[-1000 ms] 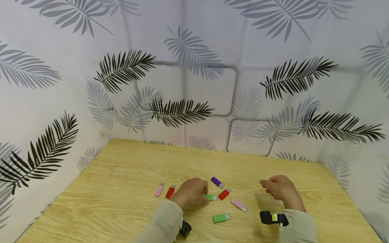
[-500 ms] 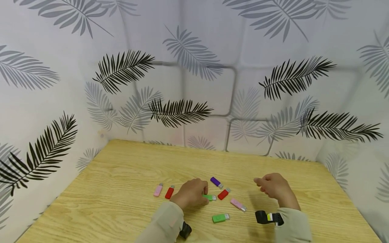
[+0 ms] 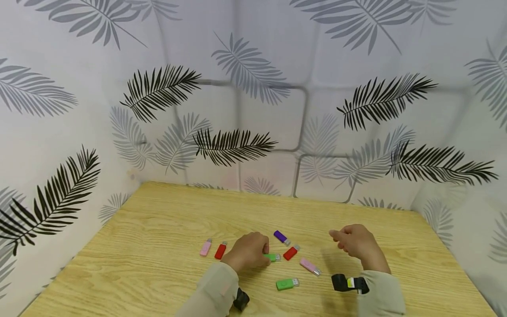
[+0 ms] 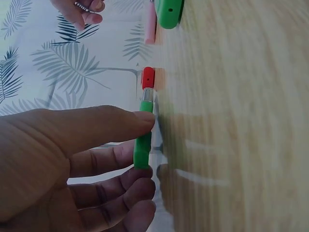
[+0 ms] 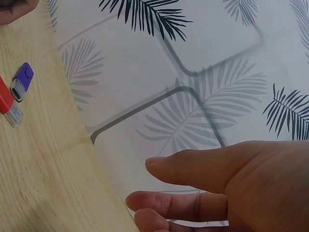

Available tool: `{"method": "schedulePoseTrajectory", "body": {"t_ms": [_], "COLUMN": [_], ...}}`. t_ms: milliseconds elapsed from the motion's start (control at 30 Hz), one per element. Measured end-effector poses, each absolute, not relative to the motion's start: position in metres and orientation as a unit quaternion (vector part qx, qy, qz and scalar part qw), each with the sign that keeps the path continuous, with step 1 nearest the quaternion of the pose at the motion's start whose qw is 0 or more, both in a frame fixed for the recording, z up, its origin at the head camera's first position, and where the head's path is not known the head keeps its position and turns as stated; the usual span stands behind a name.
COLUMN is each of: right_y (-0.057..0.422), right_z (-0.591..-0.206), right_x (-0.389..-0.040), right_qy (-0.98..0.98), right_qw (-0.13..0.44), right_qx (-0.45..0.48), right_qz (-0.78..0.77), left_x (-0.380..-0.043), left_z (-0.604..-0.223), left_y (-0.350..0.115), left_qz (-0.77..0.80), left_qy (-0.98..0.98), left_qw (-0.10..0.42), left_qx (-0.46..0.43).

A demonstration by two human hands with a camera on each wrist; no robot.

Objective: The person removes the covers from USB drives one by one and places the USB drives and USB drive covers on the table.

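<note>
My left hand (image 3: 248, 252) pinches a green USB stick (image 4: 143, 136) by its body between thumb and fingers. The stick lies low over the wooden table, its metal plug pointing away from the palm. A red USB stick (image 3: 291, 252) is just beyond that plug, with a purple one (image 3: 281, 237) behind it. A pink USB stick (image 3: 310, 267) and a second green one (image 3: 287, 284) lie toward the right and front. My right hand (image 3: 355, 242) hovers at the right of the group, fingers loosely bent, thumb apart from them, with nothing held.
Left of my left hand, another pink USB stick (image 3: 205, 248) and another red one (image 3: 221, 250) lie side by side on the wooden table (image 3: 166, 211). A white leaf-patterned curtain (image 3: 257, 114) stands along the back and both sides.
My right hand has shifted a little to the left, staying above the table. The left hand keeps its pinch on the green USB stick in nearly the same place.
</note>
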State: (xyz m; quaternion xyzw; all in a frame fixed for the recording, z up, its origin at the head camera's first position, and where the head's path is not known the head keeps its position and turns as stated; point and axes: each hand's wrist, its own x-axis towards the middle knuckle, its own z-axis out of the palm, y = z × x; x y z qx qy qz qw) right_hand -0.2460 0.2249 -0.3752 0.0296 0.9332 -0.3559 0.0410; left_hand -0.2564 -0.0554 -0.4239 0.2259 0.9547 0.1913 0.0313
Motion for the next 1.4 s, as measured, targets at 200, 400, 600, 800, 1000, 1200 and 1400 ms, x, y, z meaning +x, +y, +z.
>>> {"method": "schedulePoseTrajectory", "body": {"t_ms": [200,400,600,800,1000,1200,1400], "right_y": [0.221,0.221,0.219,0.214,0.206,0.196,0.189], "right_z": [-0.375,-0.375,-0.371,-0.368,-0.363,-0.357,-0.352], "right_x": [-0.247,-0.247,-0.245,-0.245,-0.243,-0.239,-0.235], "right_qy": [0.935,0.936,0.937,0.938,0.938,0.938,0.943], "right_qw": [0.037,0.035,0.032,0.036,0.036,0.031,0.017], "right_qx": [0.024,0.021,0.014,0.008,0.005,-0.007,-0.025], "right_qz": [-0.351,-0.351,-0.348,-0.344,-0.346,-0.346,-0.331], "left_x": [-0.258,-0.261,-0.26,-0.263,-0.264,-0.263,-0.259], "left_z": [-0.419,-0.414,-0.406,-0.402,-0.396,-0.389,-0.38], "left_y": [-0.058,-0.062,-0.067,-0.07,-0.07,-0.07,-0.07], "left_qz": [0.21,0.23,0.29,0.349,0.402,0.43,0.469], "left_qy": [0.954,0.947,0.927,0.903,0.883,0.868,0.851], "left_qw": [0.035,0.03,0.041,0.053,0.072,0.058,0.039], "left_qx": [0.212,0.224,0.236,0.245,0.232,0.241,0.234]}}
